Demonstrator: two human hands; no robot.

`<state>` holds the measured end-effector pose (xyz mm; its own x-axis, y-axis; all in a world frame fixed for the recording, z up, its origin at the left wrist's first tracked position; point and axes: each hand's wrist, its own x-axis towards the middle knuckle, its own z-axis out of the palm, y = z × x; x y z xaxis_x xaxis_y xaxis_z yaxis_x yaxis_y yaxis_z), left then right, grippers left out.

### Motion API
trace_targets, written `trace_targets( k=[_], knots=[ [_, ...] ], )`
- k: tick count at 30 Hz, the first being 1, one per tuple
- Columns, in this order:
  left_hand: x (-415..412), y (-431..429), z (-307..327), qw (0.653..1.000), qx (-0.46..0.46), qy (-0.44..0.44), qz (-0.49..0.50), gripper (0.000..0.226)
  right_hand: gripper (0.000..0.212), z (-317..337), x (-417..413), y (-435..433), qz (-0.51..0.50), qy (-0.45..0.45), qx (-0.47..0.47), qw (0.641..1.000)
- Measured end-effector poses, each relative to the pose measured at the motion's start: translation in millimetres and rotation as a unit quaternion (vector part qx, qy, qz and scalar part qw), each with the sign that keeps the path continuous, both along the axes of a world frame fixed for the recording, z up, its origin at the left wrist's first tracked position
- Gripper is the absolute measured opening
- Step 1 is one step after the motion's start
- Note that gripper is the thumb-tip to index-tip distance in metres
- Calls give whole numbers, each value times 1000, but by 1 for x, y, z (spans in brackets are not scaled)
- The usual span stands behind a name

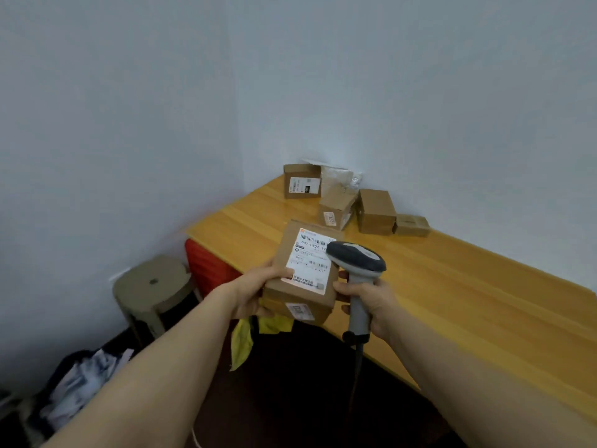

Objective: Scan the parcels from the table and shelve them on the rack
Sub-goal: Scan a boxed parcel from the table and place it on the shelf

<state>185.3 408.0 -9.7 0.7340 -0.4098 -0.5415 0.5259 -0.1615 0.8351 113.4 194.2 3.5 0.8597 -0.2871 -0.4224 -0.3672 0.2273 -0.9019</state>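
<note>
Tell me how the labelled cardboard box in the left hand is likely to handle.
Probably light: the left hand grips the cardboard box by one side only. Likely stiff: its faces look flat, its edges square. Unlikely to roll; the shipping label may feel slick.

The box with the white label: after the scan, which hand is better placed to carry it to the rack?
Left. The left hand grips the box by its edge; the right hand is busy holding the scanner over the label. The rack is out of view.
</note>
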Motion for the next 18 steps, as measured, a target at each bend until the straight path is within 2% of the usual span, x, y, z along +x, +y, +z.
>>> trace_targets(
  k=[3,5,7,18],
  knots=[
    [-64,37,0,999,-24,9,45,73,23,-6,-39,34,43,-2,12,999],
    [-107,68,-4,994,-20,9,105,88,24,-10,-63,63,78,-4,21,997],
    [-150,103,-7,984,-16,14,177,92,28,-14,-85,96,122,0,22,992],
    [-398,291,-4,914,15,33,405,54,26,-22,-210,312,366,15,15,931]
  ],
)
